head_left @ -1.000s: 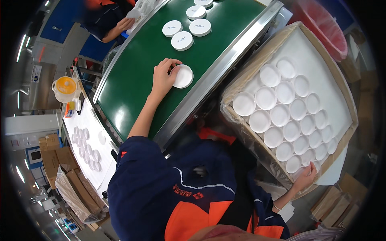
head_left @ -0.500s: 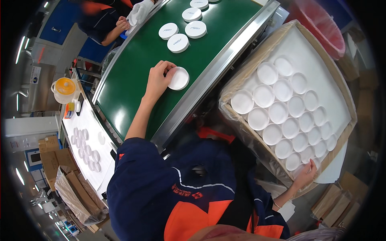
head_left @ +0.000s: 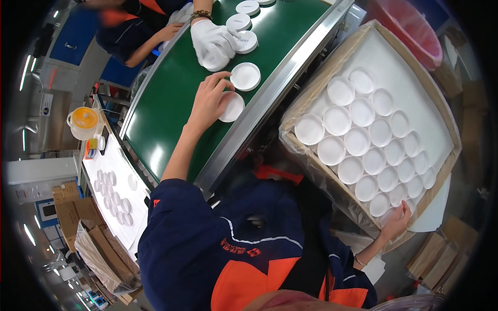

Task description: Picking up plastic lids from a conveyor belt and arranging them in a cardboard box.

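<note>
My left hand [head_left: 210, 99] reaches over the green conveyor belt [head_left: 171, 124]. Its thumb side grips a shallow white round lid [head_left: 233, 107], hollow side up. My fingertips touch the edge of a second upturned lid [head_left: 245, 76] just beyond. At the near corner of a plastic-lined carton [head_left: 376, 31], my right hand [head_left: 396, 220] has its fingers closed on the rim of a white lid [head_left: 409, 206], partly hidden by them. Several more lids [head_left: 363, 111] lie in slanting rows inside that carton, hollow side up.
A co-worker's white-gloved hand [head_left: 213, 44] covers a lid on the belt, near printed lids [head_left: 246, 41] lying face up. A metal rail [head_left: 270, 98] edges the belt. Behind the carton stands a red bin [head_left: 407, 31]. More lids [head_left: 113, 197] lie on a white table at left.
A gloved hand has come in over the belt from the far side. A second upturned lid now lies beyond mine, and my left fingers have stretched toward it. My right hand stays at the carton corner.
</note>
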